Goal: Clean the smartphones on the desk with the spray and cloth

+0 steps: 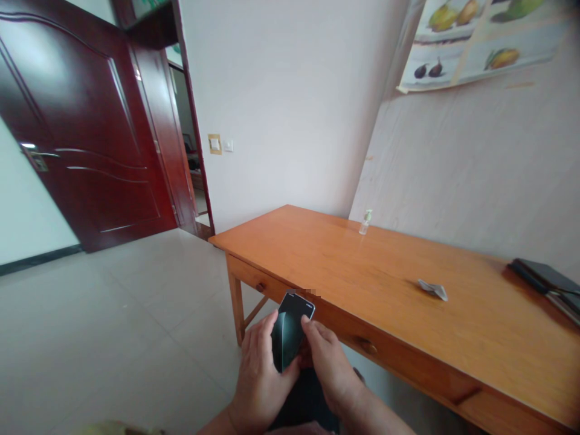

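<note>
A smartphone with a dark green lit screen is held upright and slightly tilted in front of the table's near edge. My left hand wraps round its left side and lower end, the thumb across the bottom. My right hand is closed at the phone's right edge, with its thumb by the upper right of the screen. The other fingers of the right hand are mostly hidden behind the phone.
An orange-brown wooden table with drawers runs to the right. On it are a small pump bottle, a crumpled grey piece and a dark notebook or folder. A dark red door stands at the left.
</note>
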A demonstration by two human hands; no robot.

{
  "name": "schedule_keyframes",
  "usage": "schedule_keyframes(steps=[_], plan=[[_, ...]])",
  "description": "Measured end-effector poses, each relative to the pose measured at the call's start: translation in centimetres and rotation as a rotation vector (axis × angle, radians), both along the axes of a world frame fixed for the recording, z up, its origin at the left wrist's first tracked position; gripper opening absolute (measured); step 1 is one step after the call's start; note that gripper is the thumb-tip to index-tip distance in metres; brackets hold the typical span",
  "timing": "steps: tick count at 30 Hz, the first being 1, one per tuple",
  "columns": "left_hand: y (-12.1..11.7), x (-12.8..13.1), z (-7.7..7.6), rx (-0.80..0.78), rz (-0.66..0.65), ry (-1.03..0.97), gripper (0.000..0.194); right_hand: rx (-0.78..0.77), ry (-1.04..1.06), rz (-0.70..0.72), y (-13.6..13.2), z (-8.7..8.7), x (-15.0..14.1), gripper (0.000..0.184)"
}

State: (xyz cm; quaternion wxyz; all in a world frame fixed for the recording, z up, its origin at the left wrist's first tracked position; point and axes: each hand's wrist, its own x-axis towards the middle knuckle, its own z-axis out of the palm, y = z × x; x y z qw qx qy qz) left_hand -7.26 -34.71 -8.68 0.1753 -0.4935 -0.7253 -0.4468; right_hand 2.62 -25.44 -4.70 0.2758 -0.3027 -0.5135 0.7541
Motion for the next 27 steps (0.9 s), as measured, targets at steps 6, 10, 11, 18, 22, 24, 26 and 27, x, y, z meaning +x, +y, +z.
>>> schedule_keyframes(steps=[6,10,11,18,22,24,26,27], plan=[[-0.1,-0.1,0.0,-0.014,-0.001,-0.002,0.079,-0.03,0.062,0.047,0.0,-0.3,0.4,0.045],[-0.1,-0.1,-0.5,-0.011,0.001,-0.01,0.084,-0.036,0.037,0.02,0.0,-0.5,0.4,0.046],[-0.1,-0.1,-0.6,-0.011,0.002,-0.013,0.085,-0.037,0.031,0.016,0.0,-0.6,0.4,0.047],[0.1,-0.3,-0.3,-0.017,0.005,-0.018,0.085,-0.057,0.066,0.025,0.2,-1.5,0.5,0.051],[0.1,-0.3,0.1,-0.017,-0.003,-0.024,0.083,-0.072,0.073,0.016,0.3,-1.6,0.6,0.051],[0.1,-0.2,0.3,-0.013,-0.003,-0.029,0.082,-0.082,0.08,0.023,0.3,-1.6,0.5,0.053],[0.1,-0.2,0.4,-0.016,-0.006,-0.028,0.082,-0.089,0.087,0.035,0.4,-1.7,0.5,0.055],[0.1,-0.2,0.4,-0.019,-0.006,-0.027,0.082,-0.093,0.09,0.038,0.5,-1.7,0.5,0.056]])
